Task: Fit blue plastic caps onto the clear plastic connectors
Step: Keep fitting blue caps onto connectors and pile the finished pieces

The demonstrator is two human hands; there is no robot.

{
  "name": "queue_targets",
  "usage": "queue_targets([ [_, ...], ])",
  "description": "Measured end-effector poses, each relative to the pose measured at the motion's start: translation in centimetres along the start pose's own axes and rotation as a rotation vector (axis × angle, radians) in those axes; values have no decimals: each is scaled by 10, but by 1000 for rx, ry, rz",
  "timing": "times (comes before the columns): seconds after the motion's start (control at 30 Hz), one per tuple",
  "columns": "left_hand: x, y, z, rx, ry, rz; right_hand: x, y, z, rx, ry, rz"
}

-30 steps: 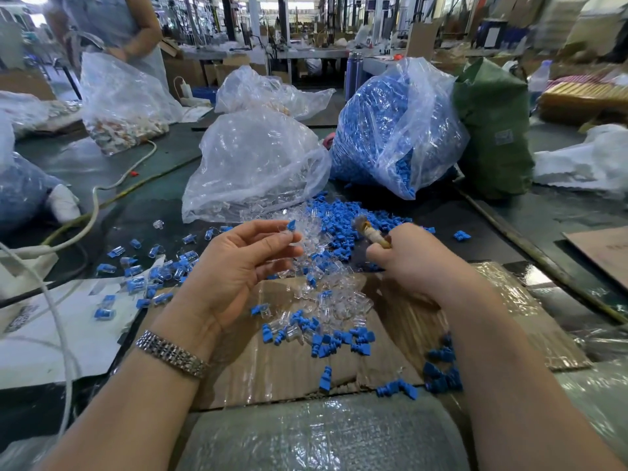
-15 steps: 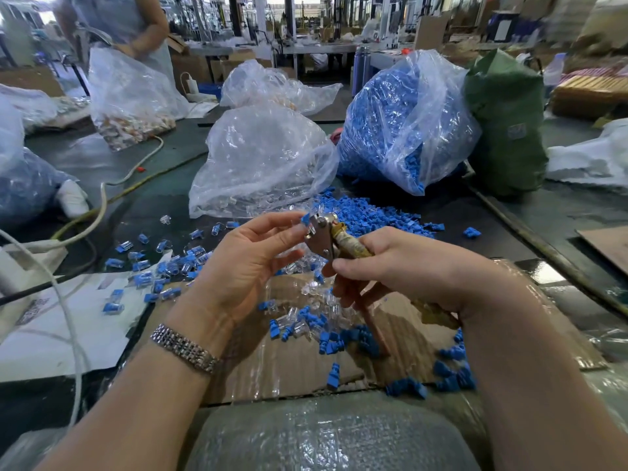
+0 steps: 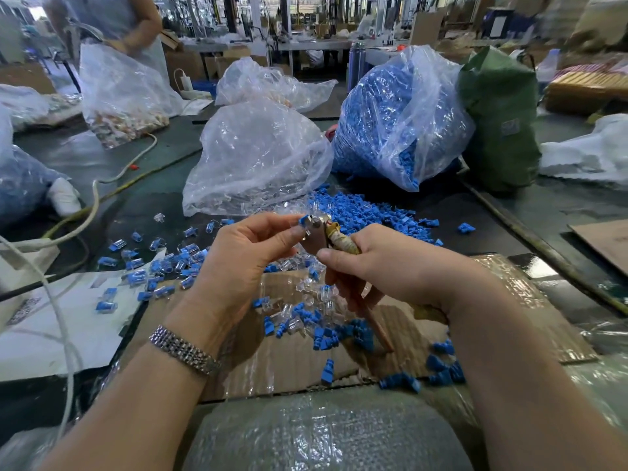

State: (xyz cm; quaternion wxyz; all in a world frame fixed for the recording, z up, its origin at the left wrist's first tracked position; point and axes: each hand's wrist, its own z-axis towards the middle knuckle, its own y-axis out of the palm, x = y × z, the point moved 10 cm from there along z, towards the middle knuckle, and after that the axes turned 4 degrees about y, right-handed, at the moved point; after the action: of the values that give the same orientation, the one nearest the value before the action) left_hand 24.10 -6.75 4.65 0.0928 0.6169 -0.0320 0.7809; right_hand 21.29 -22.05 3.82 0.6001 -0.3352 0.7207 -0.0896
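Nearest me, bubble wrap (image 3: 326,433) lay over the person's lap, and beyond it a taped cardboard sheet (image 3: 299,362) on the worktop (image 3: 163,195) carried a scatter of loose parts. Above that sheet the left hand (image 3: 244,263) pinched a blue cap (image 3: 303,220) at its fingertips, with what looked like a clear connector against it, though too small to be sure. The right hand (image 3: 384,263) was clenched round the wrapped handles of a small plier-like tool (image 3: 319,232), whose metal head met the cap just beside the left fingers. I judged these pieces light, stiff and slippery, best pinched by their flat sides near the end and squeezed gently, since thin clear plastic could crack. Below and beyond the fingers lay the heap of blue caps (image 3: 356,205) and clear connectors (image 3: 299,290); capped pieces (image 3: 163,263) lay to their left. Farther off stood the clear bag (image 3: 251,154) and the blue-filled bag (image 3: 390,110).
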Motion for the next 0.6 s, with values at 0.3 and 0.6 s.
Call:
queue_targets([
  [0.3,7,0,-5,42,51,90,-2,-3,-1,39,-20,-106],
  [0.6,9,-5,-1,36,62,113,0,-9,0,1,-38,-44],
])
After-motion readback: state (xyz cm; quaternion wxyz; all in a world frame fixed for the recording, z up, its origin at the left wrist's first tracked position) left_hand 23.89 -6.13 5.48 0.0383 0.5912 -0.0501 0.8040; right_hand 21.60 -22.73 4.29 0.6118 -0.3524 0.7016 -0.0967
